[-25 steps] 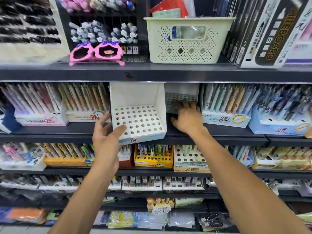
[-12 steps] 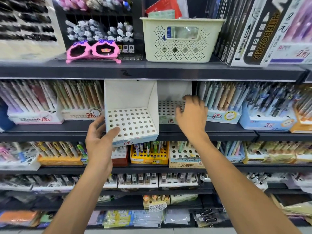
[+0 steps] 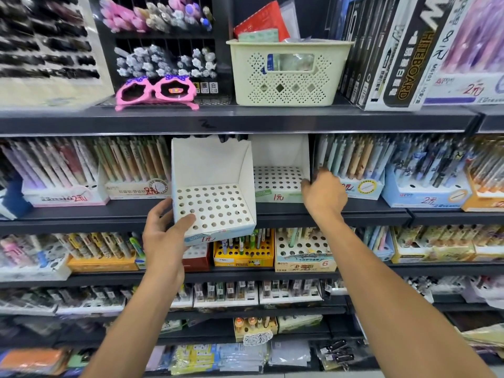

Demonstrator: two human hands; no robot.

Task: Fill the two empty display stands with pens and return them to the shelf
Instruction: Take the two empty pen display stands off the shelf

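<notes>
On the middle shelf (image 3: 354,214) two empty stands sit side by side between filled pen stands, the left stand (image 3: 212,197) jutting past the shelf edge, the right stand (image 3: 278,181) set further back, a basket (image 3: 286,75) on the shelf above.

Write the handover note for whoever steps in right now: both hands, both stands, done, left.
Left hand: grips the left empty stand at its front left corner, thumb on the perforated top; the stand overhangs the shelf edge.
Right hand: grip on the right edge of the right empty stand, which sits back on the shelf.
Done: nothing filled; every hole in both stands is empty.
Left: pull both stands out, fill them with pens, set them back in the gap between the stocked pen displays.
</notes>
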